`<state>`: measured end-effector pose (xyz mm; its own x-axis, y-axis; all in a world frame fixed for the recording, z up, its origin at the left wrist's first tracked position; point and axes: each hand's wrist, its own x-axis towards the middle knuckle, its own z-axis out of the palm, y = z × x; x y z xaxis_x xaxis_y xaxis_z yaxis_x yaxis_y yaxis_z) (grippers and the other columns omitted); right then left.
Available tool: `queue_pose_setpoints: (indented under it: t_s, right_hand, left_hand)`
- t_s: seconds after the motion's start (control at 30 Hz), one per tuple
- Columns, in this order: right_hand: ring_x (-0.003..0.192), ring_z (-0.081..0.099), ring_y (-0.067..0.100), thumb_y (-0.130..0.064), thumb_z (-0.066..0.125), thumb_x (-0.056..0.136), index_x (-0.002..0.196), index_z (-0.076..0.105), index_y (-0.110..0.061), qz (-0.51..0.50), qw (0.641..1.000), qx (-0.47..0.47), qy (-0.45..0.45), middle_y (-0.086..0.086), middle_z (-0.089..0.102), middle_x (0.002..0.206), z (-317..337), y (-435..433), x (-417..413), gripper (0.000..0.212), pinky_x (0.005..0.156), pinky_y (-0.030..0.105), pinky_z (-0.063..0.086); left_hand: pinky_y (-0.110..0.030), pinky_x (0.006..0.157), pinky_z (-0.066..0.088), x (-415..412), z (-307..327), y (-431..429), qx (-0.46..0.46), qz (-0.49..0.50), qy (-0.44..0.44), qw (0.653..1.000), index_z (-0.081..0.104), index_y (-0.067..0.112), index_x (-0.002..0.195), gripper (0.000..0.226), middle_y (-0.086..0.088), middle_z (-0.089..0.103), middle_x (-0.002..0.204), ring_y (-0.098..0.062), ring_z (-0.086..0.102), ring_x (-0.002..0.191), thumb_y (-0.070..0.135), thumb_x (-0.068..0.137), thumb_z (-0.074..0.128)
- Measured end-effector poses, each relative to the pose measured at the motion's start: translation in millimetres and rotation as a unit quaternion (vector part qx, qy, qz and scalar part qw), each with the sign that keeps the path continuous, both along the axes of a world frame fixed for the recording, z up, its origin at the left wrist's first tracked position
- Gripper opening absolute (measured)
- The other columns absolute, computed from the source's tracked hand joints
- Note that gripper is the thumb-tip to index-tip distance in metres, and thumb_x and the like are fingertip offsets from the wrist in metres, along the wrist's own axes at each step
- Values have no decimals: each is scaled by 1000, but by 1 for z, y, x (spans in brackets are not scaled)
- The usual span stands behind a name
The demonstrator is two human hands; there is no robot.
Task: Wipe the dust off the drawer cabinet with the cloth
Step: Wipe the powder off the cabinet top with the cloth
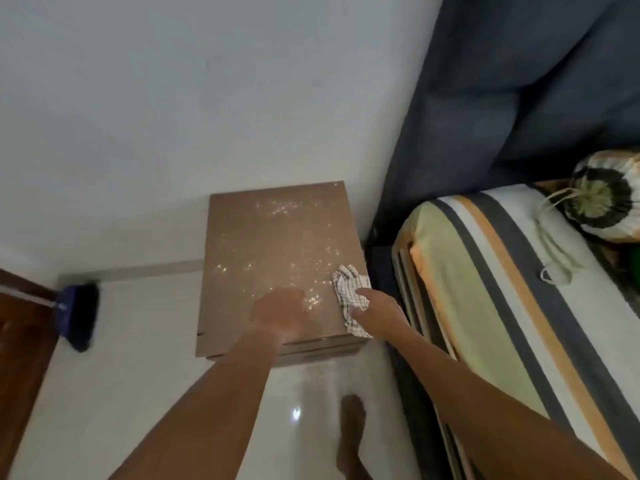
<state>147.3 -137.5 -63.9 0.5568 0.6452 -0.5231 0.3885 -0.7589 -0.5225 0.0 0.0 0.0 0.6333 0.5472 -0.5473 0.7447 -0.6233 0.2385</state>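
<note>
The low brown wooden drawer cabinet (277, 265) stands against the pale wall (173, 116), its flat top scattered with whitish specks of dust (294, 244) that gather thickest toward the near right. On that near right corner lies the white checked cloth (349, 292), bunched up and gripped by the right hand (375, 304), part of it trailing over the cabinet's front edge. The left hand (278, 311) rests on the top just beside the cloth, fingers curled under, holding nothing. Right of the cabinet is a bed with a striped green, orange and grey sheet (502, 289) and a dark blue headboard (519, 98). To the left, a blue broom head (78, 313) rests on the glossy white tiled floor (138, 341), beside a brown wooden door (20, 341). A bare foot (351, 431) stands before the cabinet.
</note>
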Motion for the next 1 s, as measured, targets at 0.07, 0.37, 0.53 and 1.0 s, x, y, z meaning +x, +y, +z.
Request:
queue_pose_setpoints:
  t_s: [0.07, 0.37, 0.53, 1.0]
  right_hand:
    - [145, 37, 27, -38, 61, 95, 159, 19, -29, -9, 1000, -14, -10, 3, 32, 162, -46, 18, 16, 77, 115, 42, 37]
    - [156, -1, 20, -15, 50, 103, 160, 19, -26, 111, 986, 45, -118, -2, 7, 169, -152, 26, 48, 67, 126, 44, 15]
    - [139, 42, 6, -6, 51, 100, 151, 42, -29, -25, 984, 173, -23, -7, 38, 159, -123, 75, 92, 57, 117, 27, 37]
    - [125, 58, 26, -6, 50, 91, 131, 68, -22, 127, 953, 219, -168, 3, 60, 142, -162, 312, 285, 46, 109, 39, 44]
  left_hand:
    - [-44, 114, 35, 31, -44, 18, -21, 6, 18, 1000, 28, 26, 155, 66, -1, 30, 161, -27, 37, 143, 37, 95, 53]
    - [-57, 118, 14, 100, -182, 64, 25, 38, 19, 999, 6, 31, 159, 71, -6, -4, 166, -39, 1, 151, 46, 99, 42]
    - [-45, 85, 56, 128, -159, 82, 93, 32, 19, 995, 67, 29, 111, 32, -4, 70, 107, -24, 68, 93, 45, 94, 45]
    - [-45, 115, 32, 161, -175, 169, 31, -24, 86, 995, 33, 42, 150, 82, 9, 12, 165, -39, 23, 148, 30, 82, 78]
